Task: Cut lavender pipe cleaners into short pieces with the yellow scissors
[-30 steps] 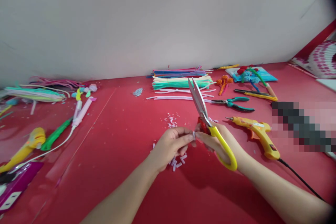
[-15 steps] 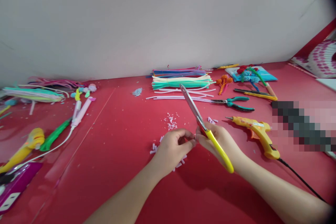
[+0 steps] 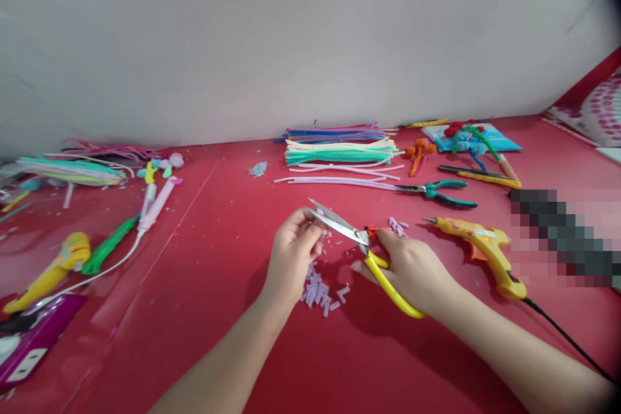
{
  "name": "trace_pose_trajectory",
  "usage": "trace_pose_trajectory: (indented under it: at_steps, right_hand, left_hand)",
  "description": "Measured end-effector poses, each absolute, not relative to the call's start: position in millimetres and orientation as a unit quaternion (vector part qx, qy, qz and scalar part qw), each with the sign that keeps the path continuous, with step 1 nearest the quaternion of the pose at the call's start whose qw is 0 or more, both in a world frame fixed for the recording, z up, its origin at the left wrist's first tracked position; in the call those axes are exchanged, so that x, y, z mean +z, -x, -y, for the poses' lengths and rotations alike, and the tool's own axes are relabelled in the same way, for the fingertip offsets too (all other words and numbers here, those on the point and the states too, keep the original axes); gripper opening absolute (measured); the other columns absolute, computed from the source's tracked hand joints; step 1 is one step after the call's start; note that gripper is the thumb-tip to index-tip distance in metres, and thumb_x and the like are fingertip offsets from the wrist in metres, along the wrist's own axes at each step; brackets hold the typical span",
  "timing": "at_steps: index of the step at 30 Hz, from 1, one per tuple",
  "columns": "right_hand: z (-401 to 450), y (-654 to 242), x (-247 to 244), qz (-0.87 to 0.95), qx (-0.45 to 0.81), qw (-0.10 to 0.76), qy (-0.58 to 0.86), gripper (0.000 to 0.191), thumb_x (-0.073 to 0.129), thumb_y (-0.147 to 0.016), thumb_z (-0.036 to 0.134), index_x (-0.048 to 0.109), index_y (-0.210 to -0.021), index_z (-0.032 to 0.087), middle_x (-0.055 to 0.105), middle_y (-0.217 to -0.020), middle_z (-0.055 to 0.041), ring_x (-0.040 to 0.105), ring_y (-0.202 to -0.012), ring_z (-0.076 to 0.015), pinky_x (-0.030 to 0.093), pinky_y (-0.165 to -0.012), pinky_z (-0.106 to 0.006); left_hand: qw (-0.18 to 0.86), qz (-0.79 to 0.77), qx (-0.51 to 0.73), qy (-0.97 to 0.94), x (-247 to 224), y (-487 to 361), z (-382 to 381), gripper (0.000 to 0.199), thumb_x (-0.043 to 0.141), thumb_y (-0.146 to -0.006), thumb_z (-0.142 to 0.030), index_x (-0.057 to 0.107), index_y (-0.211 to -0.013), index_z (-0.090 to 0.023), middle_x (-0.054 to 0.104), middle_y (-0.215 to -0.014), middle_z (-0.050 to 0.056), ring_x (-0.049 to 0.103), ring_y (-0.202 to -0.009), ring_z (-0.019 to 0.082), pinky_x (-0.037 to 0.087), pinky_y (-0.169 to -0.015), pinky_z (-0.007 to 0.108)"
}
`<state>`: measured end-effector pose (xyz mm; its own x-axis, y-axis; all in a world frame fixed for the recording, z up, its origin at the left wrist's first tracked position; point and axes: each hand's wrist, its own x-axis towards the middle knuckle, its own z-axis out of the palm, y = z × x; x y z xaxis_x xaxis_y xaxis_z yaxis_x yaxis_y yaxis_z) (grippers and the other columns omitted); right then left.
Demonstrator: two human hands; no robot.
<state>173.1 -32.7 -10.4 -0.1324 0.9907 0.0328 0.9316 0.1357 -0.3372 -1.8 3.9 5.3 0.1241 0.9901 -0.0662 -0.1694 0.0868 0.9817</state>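
My right hand (image 3: 412,268) grips scissors (image 3: 347,228) with yellow-and-red handles. Their blades point left, slightly apart, with the tips at my left hand's fingertips. My left hand (image 3: 294,249) is closed in a pinch at the blades; a small lilac piece (image 3: 320,212) shows there, mostly hidden by fingers and steel. Under and between the hands lies a pile of short lilac pipe cleaner pieces (image 3: 317,291). A few curled lilac pieces (image 3: 398,226) rest just beyond my right hand.
Bundled pipe cleaners (image 3: 339,152) lie at the back, with loose lilac pipe cleaners (image 3: 334,180) before them. Pliers (image 3: 436,193) and a yellow glue gun (image 3: 478,249) are on the right. At left are a pink glue gun-like tool (image 3: 158,207), a green-handled tool (image 3: 110,244) and a purple power strip (image 3: 41,336).
The scissors have swung from pointing up and away to pointing left, blades now at my left fingertips. My hands have moved apart, uncovering the lilac pile.
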Motion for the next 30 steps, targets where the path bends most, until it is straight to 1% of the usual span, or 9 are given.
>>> trace_pose_trajectory:
  at_steps: [9,19,25,30]
  right_hand:
    - [34.0,-172.8,-16.5,0.758,0.089,0.113,0.636,0.032,0.035,-0.075,0.051,0.042,-0.077,0.019,0.055,-0.056,-0.0010,0.052,-0.051,-0.0146,0.021,-0.044,-0.023]
    - [35.4,-175.7,-18.7,0.773,0.064,0.106,0.623,0.031,0.033,-0.076,0.049,0.040,-0.072,0.019,0.050,-0.051,0.0005,0.046,-0.044,-0.0122,0.017,-0.044,-0.022]
    - [34.5,-176.8,-20.0,0.772,0.061,0.108,0.624,0.030,0.035,-0.076,0.048,0.035,-0.066,0.020,0.046,-0.048,0.0024,0.043,-0.042,-0.0106,0.016,-0.043,-0.021]
    - [34.7,-177.5,-20.7,0.768,0.065,0.112,0.627,0.029,0.036,-0.075,0.048,0.033,-0.065,0.021,0.043,-0.046,0.0037,0.040,-0.041,-0.0098,0.016,-0.042,-0.021]
  left_hand:
    - [0.599,-0.437,0.509,-0.439,7.9,3.1,-3.7,0.010,0.054,-0.070,-0.025,0.051,-0.070,-0.015,0.036,-0.050,-0.006,0.031,-0.040,0.003,0.018,-0.035,0.016]
    - [0.597,-0.427,0.505,-0.453,6.6,4.5,-4.3,0.010,0.053,-0.072,-0.026,0.051,-0.072,-0.016,0.036,-0.049,-0.006,0.031,-0.040,0.003,0.017,-0.036,0.017]
    - [0.604,-0.423,0.506,-0.447,5.5,5.2,-5.2,0.012,0.055,-0.071,-0.028,0.051,-0.074,-0.016,0.038,-0.050,-0.006,0.031,-0.040,0.003,0.017,-0.035,0.017]
    - [0.607,-0.421,0.503,-0.449,6.8,5.5,-5.2,0.012,0.054,-0.071,-0.027,0.052,-0.074,-0.016,0.038,-0.050,-0.005,0.030,-0.040,0.003,0.017,-0.035,0.017]
